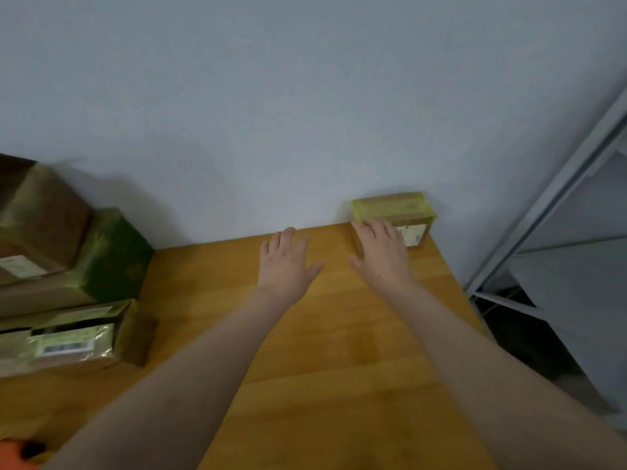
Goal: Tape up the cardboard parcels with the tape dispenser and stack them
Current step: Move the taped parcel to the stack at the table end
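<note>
Reaches for taped parcel (395,209): right grip (380,254) spread at its front, left grip (286,262) spread beside; likely bound for stack (68,283).

Blurred parcel stack (101,259) partly beyond left edge

Two forearms are seen now, both bare from the lower edge of the view up to the wrists. The left forearm (190,361) is shown broad near the camera and narrowed toward the wrist, and the same taper is seen on the right forearm (475,351). The left grip (286,262) is made out with four fingers and a thumb, its knuckles softly rounded. The right grip (380,256) is seen to be of the same build, with a small pale glint on one finger; whether that is a ring cannot be told. Nails and finer marks are lost to blur.
</note>
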